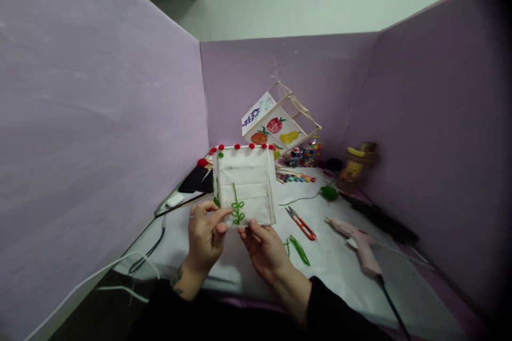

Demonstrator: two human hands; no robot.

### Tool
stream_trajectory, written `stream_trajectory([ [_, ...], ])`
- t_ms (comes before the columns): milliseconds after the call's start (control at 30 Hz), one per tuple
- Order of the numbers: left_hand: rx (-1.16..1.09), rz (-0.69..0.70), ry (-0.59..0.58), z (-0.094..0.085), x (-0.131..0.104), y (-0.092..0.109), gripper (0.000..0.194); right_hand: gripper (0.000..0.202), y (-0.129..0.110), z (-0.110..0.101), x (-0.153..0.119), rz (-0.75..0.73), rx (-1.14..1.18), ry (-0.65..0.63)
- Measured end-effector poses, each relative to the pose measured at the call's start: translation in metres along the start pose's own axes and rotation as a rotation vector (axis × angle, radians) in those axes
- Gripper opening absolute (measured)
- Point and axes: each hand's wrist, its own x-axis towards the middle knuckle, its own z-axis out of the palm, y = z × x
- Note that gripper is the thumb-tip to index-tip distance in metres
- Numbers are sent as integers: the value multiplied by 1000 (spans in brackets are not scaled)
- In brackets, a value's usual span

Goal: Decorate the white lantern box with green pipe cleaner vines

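A white cloth-covered box frame [244, 170] stands upright before me, with red pom-poms [237, 146] along its top edge. On its front face, low down, is a green looped sprig [238, 208] shaped like a stem with leaves. My left hand [204, 232] has its index finger stretched out against the face beside the sprig, thumb apart, holding nothing. My right hand [266, 250] grips the frame's lower edge between thumb and fingers. Green cut strands [299, 250] lie on the table right of this hand, below red-handled thread snips [302, 222].
A pink glue gun [358, 245] with its cord lies at the right. Behind hangs a tilted frame with painted fruit [276, 128]. Farther back are a green yarn ball [328, 193], a jar of coloured pom-poms [311, 153] and paint pots [298, 178]. Purple partitions [288, 58] surround the table.
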Motion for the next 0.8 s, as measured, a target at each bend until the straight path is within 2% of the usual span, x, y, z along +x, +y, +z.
stream_trajectory([
  [233,3,-5,-31,1,5,-3,47,24,-1,4,-2,13,16,38],
  [300,-16,-14,8,0,6,-4,37,25,-1,6,-3,11,18,47],
  [367,-36,-75,124,0,3,-4,18,27,-2,7,-3,7,23,55],
  [400,-64,-140,201,1,0,-4,10,27,-3,7,-2,5,27,58],
  [467,-183,-340,341,4,-11,-1,7,27,-5,7,-1,-3,42,66],
  [500,-285,-462,358,7,-18,1,8,26,-6,7,0,-8,51,69],
  [533,-389,-583,348,10,-26,5,9,25,-7,7,1,-12,59,69],
  [633,-713,-922,218,20,-45,17,17,22,-10,5,3,-19,81,62],
  [667,-838,-1025,233,23,-48,21,22,22,-11,4,3,-20,85,62],
  [700,-943,-1112,221,26,-49,25,29,22,-11,3,3,-19,88,65],
  [800,-1139,-1302,68,32,-45,31,35,21,-12,1,4,-22,91,66],
])
